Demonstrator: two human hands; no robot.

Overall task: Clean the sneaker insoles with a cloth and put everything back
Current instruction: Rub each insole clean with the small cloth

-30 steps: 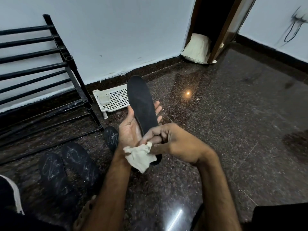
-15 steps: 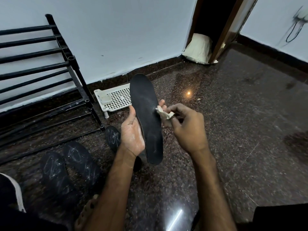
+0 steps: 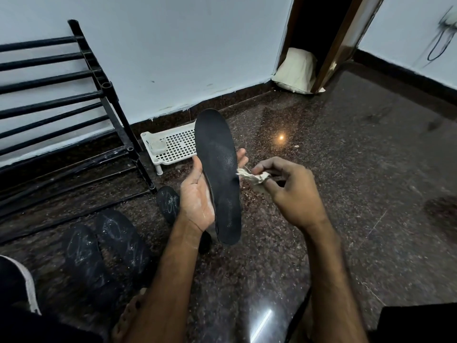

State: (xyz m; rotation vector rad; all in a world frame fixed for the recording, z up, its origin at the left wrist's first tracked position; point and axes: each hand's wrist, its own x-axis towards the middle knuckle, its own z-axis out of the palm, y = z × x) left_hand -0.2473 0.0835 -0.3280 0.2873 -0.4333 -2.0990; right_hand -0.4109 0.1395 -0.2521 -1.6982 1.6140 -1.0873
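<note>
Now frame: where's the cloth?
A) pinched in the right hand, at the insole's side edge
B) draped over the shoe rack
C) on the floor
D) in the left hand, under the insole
A: the right hand pinches the cloth at the edge of the insole, which the left hand holds.

There are 4 dark insoles (image 3: 217,174) (image 3: 81,251) (image 3: 121,238) (image 3: 169,204), 1 cloth (image 3: 254,177), 2 hands (image 3: 197,201) (image 3: 296,194), 1 black rack (image 3: 108,95), 1 white tray (image 3: 178,144), 1 cushion (image 3: 296,70).
</note>
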